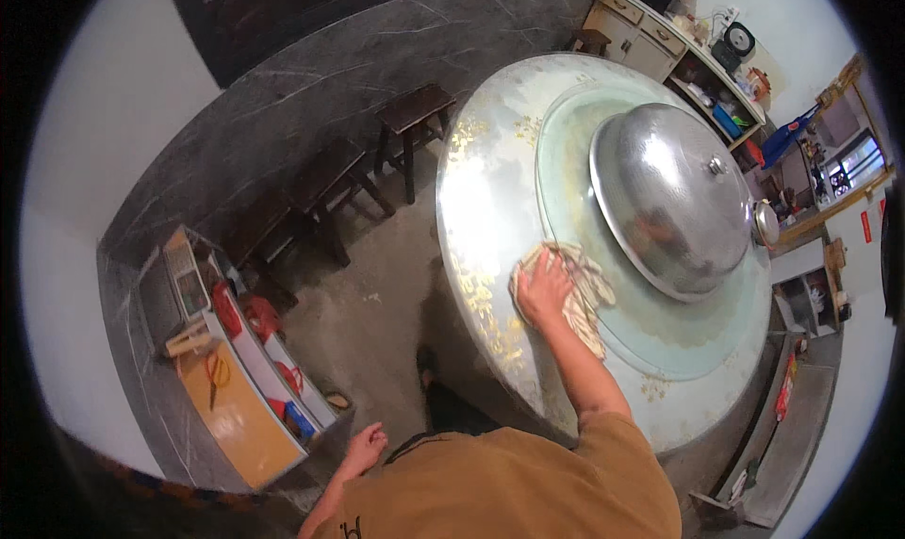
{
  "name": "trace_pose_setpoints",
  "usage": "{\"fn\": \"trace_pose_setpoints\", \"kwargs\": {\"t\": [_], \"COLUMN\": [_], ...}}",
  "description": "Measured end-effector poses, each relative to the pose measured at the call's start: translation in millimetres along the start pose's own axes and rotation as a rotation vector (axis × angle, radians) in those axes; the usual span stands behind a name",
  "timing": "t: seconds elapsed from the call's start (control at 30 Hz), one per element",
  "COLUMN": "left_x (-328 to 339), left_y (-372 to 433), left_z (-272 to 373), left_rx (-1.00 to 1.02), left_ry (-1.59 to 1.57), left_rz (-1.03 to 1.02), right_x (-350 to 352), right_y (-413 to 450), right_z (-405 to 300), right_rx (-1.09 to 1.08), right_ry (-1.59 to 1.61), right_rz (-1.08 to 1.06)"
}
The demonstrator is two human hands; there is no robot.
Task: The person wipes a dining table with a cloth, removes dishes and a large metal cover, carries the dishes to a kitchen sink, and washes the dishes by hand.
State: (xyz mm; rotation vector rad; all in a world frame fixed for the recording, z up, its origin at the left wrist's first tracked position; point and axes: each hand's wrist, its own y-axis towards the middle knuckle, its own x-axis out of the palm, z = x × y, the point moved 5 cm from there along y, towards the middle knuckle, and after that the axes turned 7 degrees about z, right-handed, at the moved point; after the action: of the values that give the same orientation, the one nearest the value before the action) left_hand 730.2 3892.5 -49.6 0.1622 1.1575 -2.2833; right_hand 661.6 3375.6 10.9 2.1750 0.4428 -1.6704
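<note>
My right hand (544, 288) presses a crumpled beige cloth (590, 291) onto a round table (463, 207) with a pale top and gold floral pattern. The cloth lies across the edge of a round glass turntable (565, 150) in the table's middle. On that glass stands a large domed metal cover (672, 193) with a small knob, just beyond the cloth. My left hand (368, 446) hangs low beside my body, away from the table, its fingers loosely curled with nothing seen in them.
Dark wooden stools (416, 111) line the marbled wall at the left. A low cabinet (240, 419) near my left hand bears orange-handled scissors (215, 376). Beyond the table stands a sideboard (643, 37) with a rice cooker (732, 48). A grey bench (792, 426) is at the right.
</note>
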Motion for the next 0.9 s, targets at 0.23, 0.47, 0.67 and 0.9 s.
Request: {"fn": "trace_pose_setpoints", "kwargs": {"t": [0.23, 0.47, 0.67, 0.9], "left_x": [-73.5, -66.1, -33.5, -73.5], "left_y": [31.4, 108.1, 170.9, 220.2], "left_z": [57.2, 159.5, 239.6, 292.5], "left_rx": [-0.127, 0.150, 0.425, 0.486], "left_ry": [-0.323, 0.007, 0.201, 0.555], "left_rz": [0.142, 0.009, -0.253, -0.473], "right_x": [22.4, 26.1, -16.5, -41.6], "right_y": [178.7, 204.6, 17.0, -125.5], "right_z": [-76.7, -125.7, -142.3, -49.1], "right_rx": [0.120, -0.373, -0.704, -0.144], "right_ry": [0.102, -0.037, 0.156, 0.045], "right_rz": [0.057, -0.009, -0.192, -0.165]}}
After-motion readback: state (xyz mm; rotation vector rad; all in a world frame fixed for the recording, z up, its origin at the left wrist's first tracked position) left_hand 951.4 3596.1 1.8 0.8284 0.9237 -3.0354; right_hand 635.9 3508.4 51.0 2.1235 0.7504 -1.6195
